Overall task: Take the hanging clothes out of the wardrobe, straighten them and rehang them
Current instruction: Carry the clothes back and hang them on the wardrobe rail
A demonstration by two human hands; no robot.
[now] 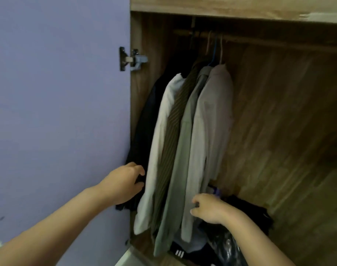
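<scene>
Left grip (125, 182): fingers curled on dark garment (142, 131), wardrobe's left edge.
Right grip (208, 208): loosely curled, holding nothing, at grey shirt (211, 131) hem.
Clothes: on hangers from rail (259, 40), bunched left.
Floor: dark pile (246, 210).

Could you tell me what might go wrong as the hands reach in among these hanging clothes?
1. The left hand grips the dark garment low down; pulling there rather than at the hanger may drag it off and crease it.
2. The hangers sit bunched on the rail; lifting one could snag its neighbours.
3. The right hand curls beside the grey shirt hem, above loose dark items on the wardrobe floor; a dropped shirt would land in that pile.
</scene>
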